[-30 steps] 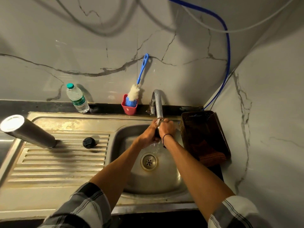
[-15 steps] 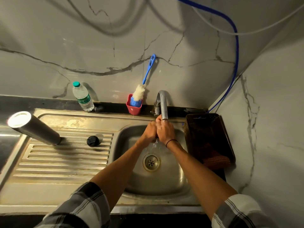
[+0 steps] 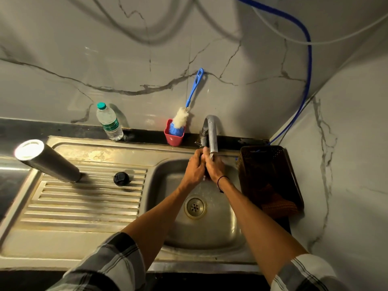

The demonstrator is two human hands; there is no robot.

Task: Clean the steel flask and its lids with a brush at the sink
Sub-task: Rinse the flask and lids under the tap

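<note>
Both hands meet under the tap (image 3: 212, 133) spout, above the sink (image 3: 228, 232) basin at centre frame. The left hand (image 3: 194, 169) and right hand (image 3: 215, 168) press together with fingers curled around a small dark item held between them; what the item is cannot be told. Water runs down between the hands. A dark band sits on the right wrist.

Left of the basin, on the ribbed drainboard, the black lid (image 3: 121, 178) rests flat. Further left, the steel flask (image 3: 47, 161) stands upside down, base toward the camera. At upper centre, the brush (image 3: 184, 114) stands head-down in the red cup (image 3: 174, 138), its blue handle leaning on the wall. A plastic water bottle (image 3: 109, 122) stands left of the cup. A dark basket (image 3: 270, 175) sits right of the basin.
</note>
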